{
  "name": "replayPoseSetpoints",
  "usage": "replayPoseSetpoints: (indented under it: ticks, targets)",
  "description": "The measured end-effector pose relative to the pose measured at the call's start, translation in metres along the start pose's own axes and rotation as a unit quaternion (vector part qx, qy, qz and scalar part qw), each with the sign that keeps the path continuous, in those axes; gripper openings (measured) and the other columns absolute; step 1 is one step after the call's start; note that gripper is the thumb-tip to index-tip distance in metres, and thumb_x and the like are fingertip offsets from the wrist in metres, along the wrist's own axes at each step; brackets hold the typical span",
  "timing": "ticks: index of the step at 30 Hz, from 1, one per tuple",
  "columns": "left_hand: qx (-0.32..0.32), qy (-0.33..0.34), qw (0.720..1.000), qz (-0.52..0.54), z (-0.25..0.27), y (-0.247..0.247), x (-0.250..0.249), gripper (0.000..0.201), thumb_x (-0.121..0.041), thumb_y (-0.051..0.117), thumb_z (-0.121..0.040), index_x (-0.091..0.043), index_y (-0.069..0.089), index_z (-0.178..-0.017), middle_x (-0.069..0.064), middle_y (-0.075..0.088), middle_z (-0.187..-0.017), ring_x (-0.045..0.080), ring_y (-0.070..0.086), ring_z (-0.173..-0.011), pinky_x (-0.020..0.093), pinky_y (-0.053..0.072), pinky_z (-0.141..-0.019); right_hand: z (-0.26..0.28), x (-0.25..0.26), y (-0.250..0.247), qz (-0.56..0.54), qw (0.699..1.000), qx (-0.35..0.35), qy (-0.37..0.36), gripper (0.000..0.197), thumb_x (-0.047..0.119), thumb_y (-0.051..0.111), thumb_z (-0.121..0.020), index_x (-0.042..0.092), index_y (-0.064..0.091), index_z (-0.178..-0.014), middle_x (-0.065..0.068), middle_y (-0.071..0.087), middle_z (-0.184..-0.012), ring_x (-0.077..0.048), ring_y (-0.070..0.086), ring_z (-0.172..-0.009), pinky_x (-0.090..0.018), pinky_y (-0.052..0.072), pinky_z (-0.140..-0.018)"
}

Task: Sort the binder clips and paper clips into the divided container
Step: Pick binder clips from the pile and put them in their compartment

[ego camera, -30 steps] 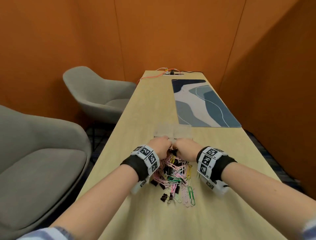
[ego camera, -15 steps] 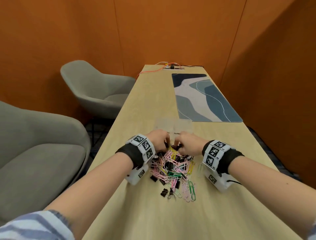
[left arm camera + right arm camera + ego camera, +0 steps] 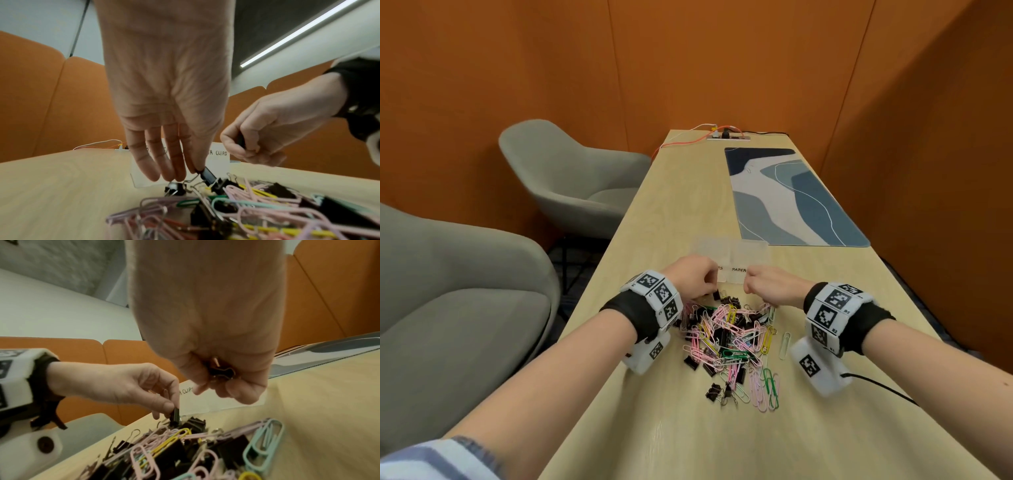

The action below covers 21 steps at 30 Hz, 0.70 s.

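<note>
A heap of coloured paper clips and black binder clips (image 3: 726, 337) lies on the wooden table (image 3: 681, 192). Just beyond it stands the clear divided container (image 3: 732, 255) with handwritten labels. My left hand (image 3: 697, 282) reaches down at the heap's far edge; its thumb and forefinger pinch a black binder clip (image 3: 208, 175), also seen as the binder clip (image 3: 175, 415) from the right wrist. My right hand (image 3: 770, 289) hovers to the right of it with fingers curled round another black binder clip (image 3: 221, 372) in the palm.
A blue patterned desk mat (image 3: 787, 198) lies at the far right of the table. A power strip with orange cable (image 3: 726, 135) sits at the far end. Two grey armchairs (image 3: 565, 178) stand left of the table. Orange walls close in behind and right.
Both hands have drawn apart from the heap's far middle. The left now pinches a binder clip at the edge; the right has lifted slightly to the right.
</note>
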State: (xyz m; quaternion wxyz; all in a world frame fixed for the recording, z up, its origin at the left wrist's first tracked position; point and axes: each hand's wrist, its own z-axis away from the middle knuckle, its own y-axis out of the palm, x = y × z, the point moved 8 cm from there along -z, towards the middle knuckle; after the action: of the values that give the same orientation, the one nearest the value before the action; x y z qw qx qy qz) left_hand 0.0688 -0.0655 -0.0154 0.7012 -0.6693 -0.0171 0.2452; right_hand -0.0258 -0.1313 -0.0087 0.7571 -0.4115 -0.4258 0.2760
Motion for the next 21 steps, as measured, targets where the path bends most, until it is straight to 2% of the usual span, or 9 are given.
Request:
replayPoseSetpoints:
  ticks: [2,6,8,9,11,14,16,19,21]
  targets:
    - [-0.009,-0.001,1.0,0.009,0.003,-0.003,0.003,0.013,-0.019,0.055,-0.09,-0.01,0.062,-0.095,0.007,0.069,-0.1,0.022,0.061,-0.09,0.033,0.049,-0.081,0.001,0.002,0.005,0.001,1.0,0.016,0.005,0.018,0.013,0.037,-0.094,0.006,0.047,-0.081,-0.003,0.042,-0.073,-0.011,0.039,-0.057,-0.011,0.034,-0.041]
    - [-0.059,-0.001,0.995,0.078,0.009,-0.015,0.008,0.004,-0.014,0.059,-0.085,-0.014,0.06,-0.081,0.007,0.07,-0.09,0.022,0.063,-0.084,0.035,0.053,-0.079,-0.003,0.006,0.01,0.037,0.999,-0.022,-0.022,0.021,0.028,0.04,-0.096,0.014,0.045,-0.081,-0.005,0.058,-0.081,-0.021,0.048,-0.076,-0.029,0.035,-0.058]
    - [-0.071,-0.008,0.991,0.11,0.012,-0.019,0.011,0.003,-0.01,0.061,-0.081,-0.012,0.062,-0.079,0.005,0.069,-0.084,0.022,0.065,-0.083,0.035,0.055,-0.079,-0.005,0.011,0.015,0.075,0.996,-0.022,-0.05,0.018,0.022,0.037,-0.097,0.011,0.049,-0.105,-0.012,0.063,-0.108,-0.023,0.05,-0.086,-0.029,0.036,-0.072]
    - [-0.072,-0.012,0.99,0.124,0.012,-0.02,0.013,0.004,-0.008,0.061,-0.081,-0.012,0.061,-0.081,0.003,0.067,-0.081,0.022,0.065,-0.082,0.034,0.055,-0.079,-0.005,0.011,0.019,0.084,0.995,-0.007,-0.056,0.026,0.02,0.036,-0.097,0.01,0.046,-0.118,-0.012,0.062,-0.117,-0.024,0.053,-0.092,-0.029,0.038,-0.078]
    - [-0.06,-0.025,0.986,0.155,0.013,-0.018,0.017,0.012,-0.004,0.058,-0.082,-0.013,0.059,-0.089,0.004,0.064,-0.08,0.023,0.064,-0.077,0.034,0.055,-0.075,-0.007,0.009,0.026,0.099,0.993,0.022,-0.054,0.034,0.022,0.037,-0.097,0.012,0.04,-0.129,-0.011,0.059,-0.125,-0.027,0.057,-0.106,-0.033,0.042,-0.087]
    - [-0.025,-0.053,0.978,0.2,0.013,-0.014,0.021,0.023,-0.002,0.048,-0.087,-0.013,0.056,-0.106,0.004,0.061,-0.076,0.018,0.062,-0.062,0.028,0.056,-0.062,-0.008,0.009,0.034,0.161,0.985,0.023,-0.053,0.024,0.025,0.041,-0.096,0.011,0.044,-0.116,-0.012,0.06,-0.118,-0.03,0.057,-0.104,-0.039,0.045,-0.086]
    - [-0.043,-0.066,0.975,0.207,0.01,-0.019,0.022,0.024,-0.002,0.045,-0.089,-0.01,0.06,-0.107,0.004,0.057,-0.073,0.015,0.058,-0.058,0.022,0.054,-0.056,-0.01,0.008,0.035,0.175,0.983,0.013,-0.054,0.021,0.025,0.041,-0.096,0.009,0.043,-0.11,-0.013,0.059,-0.114,-0.032,0.057,-0.101,-0.041,0.045,-0.084]
    - [-0.132,-0.082,0.969,0.193,0.003,-0.035,0.025,0.023,-0.004,0.048,-0.088,-0.009,0.064,-0.104,0.004,0.057,-0.082,0.02,0.056,-0.075,0.03,0.05,-0.071,-0.013,0.005,0.032,0.138,0.989,0.012,-0.06,0.011,0.023,0.037,-0.096,0.012,0.039,-0.098,-0.014,0.056,-0.104,-0.027,0.052,-0.09,-0.039,0.044,-0.085]
    - [-0.174,-0.095,0.964,0.175,-0.002,-0.041,0.027,0.023,-0.006,0.051,-0.087,-0.012,0.061,-0.107,0.002,0.06,-0.089,0.019,0.057,-0.083,0.029,0.046,-0.076,-0.013,0.002,0.027,0.089,0.994,0.019,-0.056,0.004,0.016,0.034,-0.095,0.013,0.036,-0.093,-0.012,0.054,-0.097,-0.023,0.048,-0.086,-0.035,0.041,-0.08]
